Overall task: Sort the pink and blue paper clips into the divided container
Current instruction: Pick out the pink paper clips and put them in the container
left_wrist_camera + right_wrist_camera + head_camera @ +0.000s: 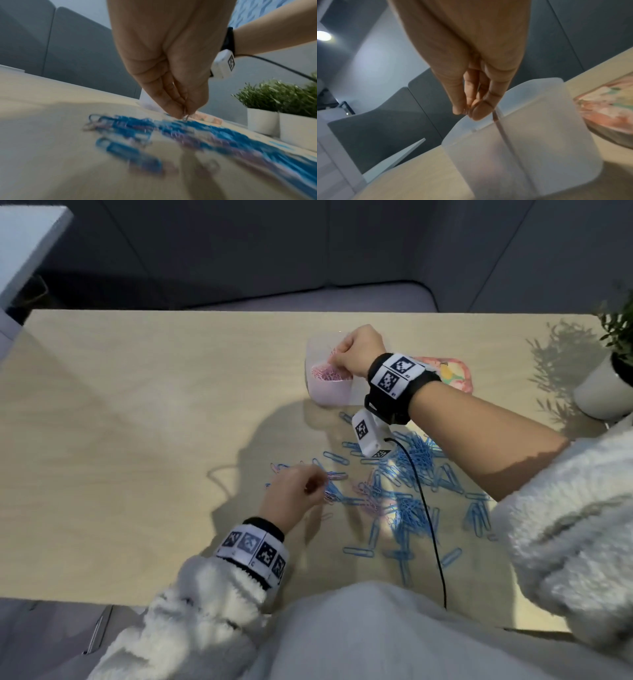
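My left hand pinches a paper clip off the pile near the desk's front edge for sorting. My right hand, fingertips pressed together over the container, may hold one; I cannot tell.

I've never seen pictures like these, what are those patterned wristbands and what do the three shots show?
A person works with bare hands; the patterned wristbands carry small cameras. One picture comes from a head camera looking down; the other two sit at the wrists, looking along each hand. On the table lie loose blue paper clips with some pink ones, near a translucent container of pink clips. The left hand pinches a clip from the pile. The right hand is above the container, fingertips pressed together; whether it holds anything is unclear.
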A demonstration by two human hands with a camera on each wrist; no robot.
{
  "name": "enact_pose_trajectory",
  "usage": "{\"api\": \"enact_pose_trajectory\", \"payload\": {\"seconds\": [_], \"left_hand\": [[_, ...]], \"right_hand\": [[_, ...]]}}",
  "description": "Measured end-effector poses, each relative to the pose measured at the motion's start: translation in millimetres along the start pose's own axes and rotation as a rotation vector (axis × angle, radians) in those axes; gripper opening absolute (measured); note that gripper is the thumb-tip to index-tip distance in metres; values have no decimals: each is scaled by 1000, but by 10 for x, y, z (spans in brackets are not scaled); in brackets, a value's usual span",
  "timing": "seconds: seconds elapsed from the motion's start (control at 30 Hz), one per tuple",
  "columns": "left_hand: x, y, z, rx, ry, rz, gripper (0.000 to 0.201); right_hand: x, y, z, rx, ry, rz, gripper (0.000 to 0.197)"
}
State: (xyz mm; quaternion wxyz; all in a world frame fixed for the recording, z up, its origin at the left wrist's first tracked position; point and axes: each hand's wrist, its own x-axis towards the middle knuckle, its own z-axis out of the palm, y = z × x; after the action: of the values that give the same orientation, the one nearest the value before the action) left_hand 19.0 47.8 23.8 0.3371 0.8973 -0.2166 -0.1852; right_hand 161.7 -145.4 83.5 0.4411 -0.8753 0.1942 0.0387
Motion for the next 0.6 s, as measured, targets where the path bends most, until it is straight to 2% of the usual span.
{"api": "enact_pose_trajectory", "payload": {"seconds": [0.03, 0.13, 0.23, 0.3, 0.4, 0.47, 0.53, 0.6], "left_hand": [[79, 38, -76, -44, 26, -11, 11], [446, 184, -363, -168, 128, -35, 12], [951, 327, -636, -123, 260, 9, 14], [1297, 413, -740, -102, 326, 1, 17], [1682, 488, -759, 17, 273, -50, 23], [1795, 517, -726, 142, 190, -66, 18], [1814, 532, -688, 211, 139, -79, 16], [1792, 493, -656, 226, 118, -65, 18]], "right_hand": [[33, -10, 16, -14, -10, 2, 8], [101, -5, 24, -9, 13, 10, 8], [25, 24, -55, -16, 40, -19, 8], [-78, 88, -136, -12, 72, -42, 15], [-318, 251, -273, 116, 97, -57, 22], [-529, 407, -342, 175, 60, -43, 20], [-725, 603, -396, 139, 30, -40, 17], [-918, 830, -421, -3, -50, -54, 14]]}}
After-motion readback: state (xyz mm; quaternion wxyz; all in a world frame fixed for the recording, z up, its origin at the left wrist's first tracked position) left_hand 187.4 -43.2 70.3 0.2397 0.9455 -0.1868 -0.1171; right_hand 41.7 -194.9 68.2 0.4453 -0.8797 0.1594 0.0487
